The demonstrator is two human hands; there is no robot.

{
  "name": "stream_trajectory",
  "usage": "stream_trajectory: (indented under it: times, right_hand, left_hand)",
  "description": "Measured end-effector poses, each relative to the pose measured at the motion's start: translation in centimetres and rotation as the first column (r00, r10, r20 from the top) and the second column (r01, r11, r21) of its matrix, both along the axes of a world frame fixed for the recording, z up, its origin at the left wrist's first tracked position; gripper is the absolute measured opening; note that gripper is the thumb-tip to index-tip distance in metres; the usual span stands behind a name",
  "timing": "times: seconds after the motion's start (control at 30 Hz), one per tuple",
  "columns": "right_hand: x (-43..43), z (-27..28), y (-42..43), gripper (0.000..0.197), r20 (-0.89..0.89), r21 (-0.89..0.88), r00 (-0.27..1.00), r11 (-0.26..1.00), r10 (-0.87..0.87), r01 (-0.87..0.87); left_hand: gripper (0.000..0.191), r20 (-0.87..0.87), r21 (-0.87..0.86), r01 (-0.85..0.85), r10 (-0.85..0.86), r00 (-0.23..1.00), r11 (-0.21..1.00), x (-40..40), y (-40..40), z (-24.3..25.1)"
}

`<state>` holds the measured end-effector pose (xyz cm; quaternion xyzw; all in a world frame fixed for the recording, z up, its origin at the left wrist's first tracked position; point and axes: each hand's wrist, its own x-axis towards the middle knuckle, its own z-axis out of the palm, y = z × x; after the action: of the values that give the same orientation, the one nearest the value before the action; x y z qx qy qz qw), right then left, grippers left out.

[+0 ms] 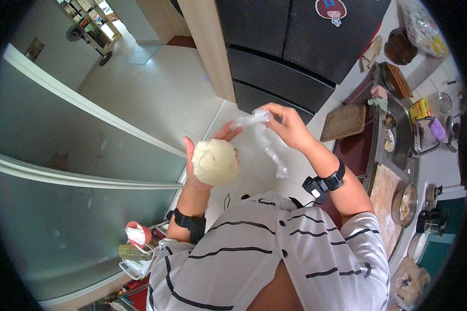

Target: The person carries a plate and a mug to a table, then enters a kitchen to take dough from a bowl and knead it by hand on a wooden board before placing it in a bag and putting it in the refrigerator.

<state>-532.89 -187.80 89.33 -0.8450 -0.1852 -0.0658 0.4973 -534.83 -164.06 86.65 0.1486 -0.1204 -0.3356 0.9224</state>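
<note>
A round ball of pale dough (215, 162) rests in my left hand (196, 171), whose fingers show around its far side and thumb at its left. Pinched in the fingers of my right hand (286, 122) is a crumpled strip of clear plastic wrap (261, 118). One end of the wrap hangs down below that hand, and the other reaches towards my left fingertips; whether they touch it I cannot tell. The dough looks bare on the side facing me.
On the right, a counter holds a floured wooden board (385, 194), a metal bowl (405, 205) with pale contents and a sink (399, 134). A cutting board (343, 121) leans by the cabinet. Ahead stands a dark refrigerator (264, 31); frosted sliding doors (81, 155) are at left.
</note>
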Motion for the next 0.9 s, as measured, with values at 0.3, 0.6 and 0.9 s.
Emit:
stream_trajectory:
  times: [0.3,0.6,0.9]
  right_hand:
    - [0.6,-1.2,1.1,0.012,0.032,0.052,0.994,0.994,-0.101,0.099]
    - [0.6,-1.1,1.4,0.019,-0.384,0.420,0.923,0.895,0.025,0.150]
    - [0.7,-0.9,-0.2,0.026,-0.321,0.276,0.947,0.953,-0.027,0.121]
  left_hand:
    - [0.089,0.121,0.186,0.046,-0.070,0.990,0.981,0.4,-1.2,-1.1]
    - [0.089,0.179,0.215,0.168,-0.208,0.962,0.962,1.1,-1.5,-1.4]
    - [0.092,0.176,0.303,0.143,-0.203,0.963,0.942,1.0,-2.0,-0.9]
